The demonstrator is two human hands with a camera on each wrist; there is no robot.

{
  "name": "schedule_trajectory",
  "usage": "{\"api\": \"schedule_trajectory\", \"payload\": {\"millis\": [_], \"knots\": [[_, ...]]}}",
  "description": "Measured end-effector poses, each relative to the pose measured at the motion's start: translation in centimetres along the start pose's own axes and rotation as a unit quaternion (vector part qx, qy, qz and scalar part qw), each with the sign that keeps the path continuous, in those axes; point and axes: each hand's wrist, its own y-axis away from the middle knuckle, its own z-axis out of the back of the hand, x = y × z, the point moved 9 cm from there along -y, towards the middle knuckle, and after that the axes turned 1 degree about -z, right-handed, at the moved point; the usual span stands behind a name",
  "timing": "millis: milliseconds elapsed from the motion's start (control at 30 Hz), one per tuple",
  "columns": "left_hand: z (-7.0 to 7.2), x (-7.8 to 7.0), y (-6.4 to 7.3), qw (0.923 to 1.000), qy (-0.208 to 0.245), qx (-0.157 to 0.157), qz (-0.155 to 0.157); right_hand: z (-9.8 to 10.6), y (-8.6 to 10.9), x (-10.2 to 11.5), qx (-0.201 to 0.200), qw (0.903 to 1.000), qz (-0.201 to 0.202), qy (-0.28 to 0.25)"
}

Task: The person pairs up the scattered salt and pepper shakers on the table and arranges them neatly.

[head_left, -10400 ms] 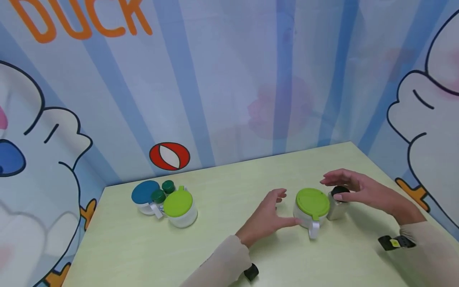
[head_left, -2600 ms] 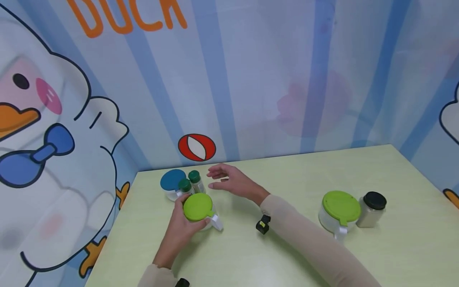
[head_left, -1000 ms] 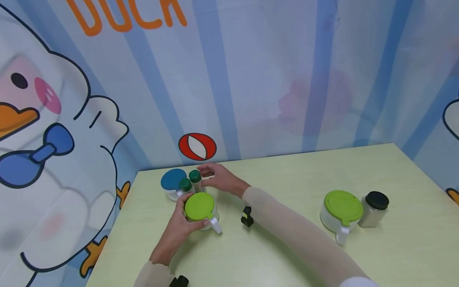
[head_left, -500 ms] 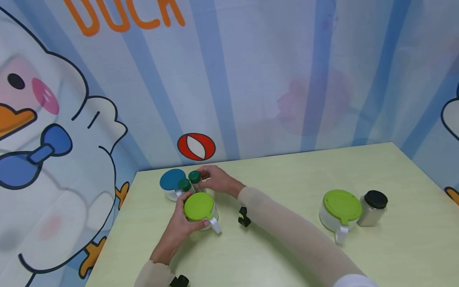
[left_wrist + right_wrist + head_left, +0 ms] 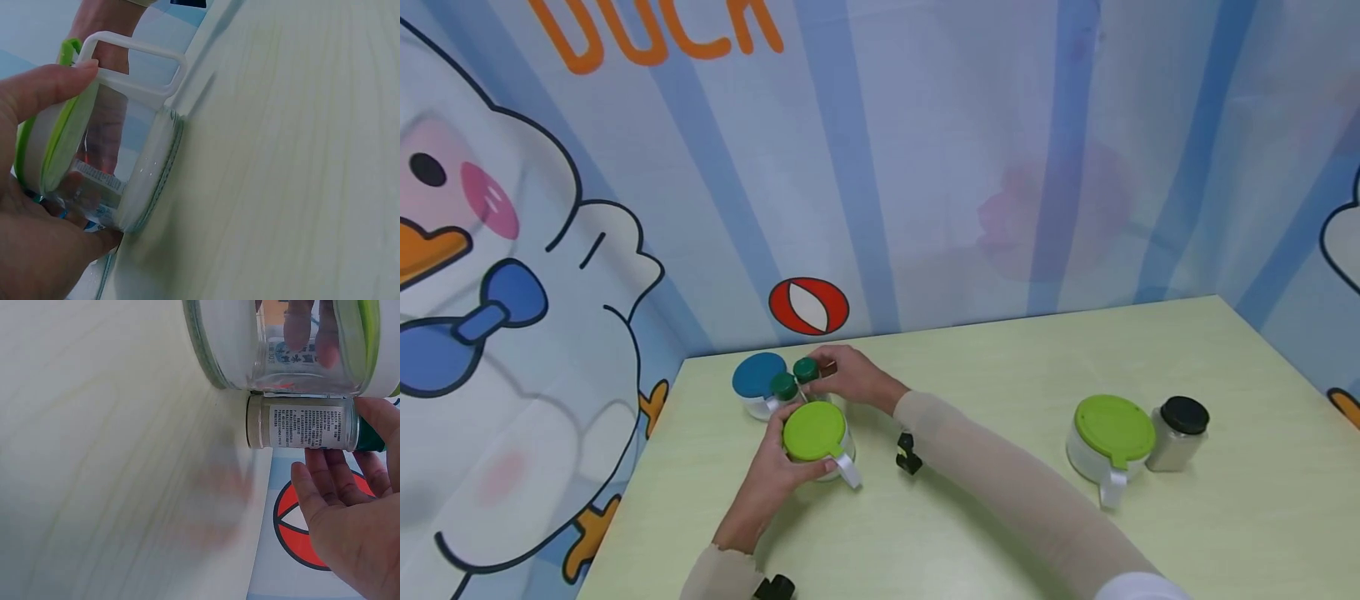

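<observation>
My left hand (image 5: 780,460) grips a clear seasoning jar with a lime-green lid (image 5: 814,431) and a white handle. In the left wrist view the thumb lies on the lid side, near the handle (image 5: 169,84), and the jar's base is by the tabletop. Right behind it, my right hand (image 5: 859,379) holds a small green-capped spice bottle (image 5: 306,425), thumb near the cap and fingers on the opposite side. A second green-capped bottle (image 5: 784,387) stands between that one and a blue-lidded jar (image 5: 758,375). Both lids are on.
Far to the right on the pale table (image 5: 970,517) stand another lime-lidded jar (image 5: 1114,433) and a black-lidded square jar (image 5: 1180,433), side by side. A printed cloth backdrop (image 5: 940,167) rises behind the table's back edge.
From the right-hand jars, both hands have moved left. The left hand took the other lime-lidded jar, whose handle now points front right. The right hand moved in and took hold of the spice bottle.
</observation>
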Motion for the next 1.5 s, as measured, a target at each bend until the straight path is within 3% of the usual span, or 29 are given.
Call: {"api": "schedule_trajectory", "payload": {"millis": [633,933,1500], "knots": [[0.4,-0.2,-0.1,0.9989,-0.038,-0.026,-0.009,0.4,0.4,0.9,0.007,0.9991,0.041,-0.01],[0.6,-0.2,-0.2,0.9953,-0.08,-0.051,-0.018,1.1,1.0,0.6,0.001,0.9994,0.034,-0.011],[0.7,-0.4,-0.2,0.9945,-0.092,-0.051,0.001,2.7,3.0,0.2,-0.003,0.9998,0.02,0.007]]}}
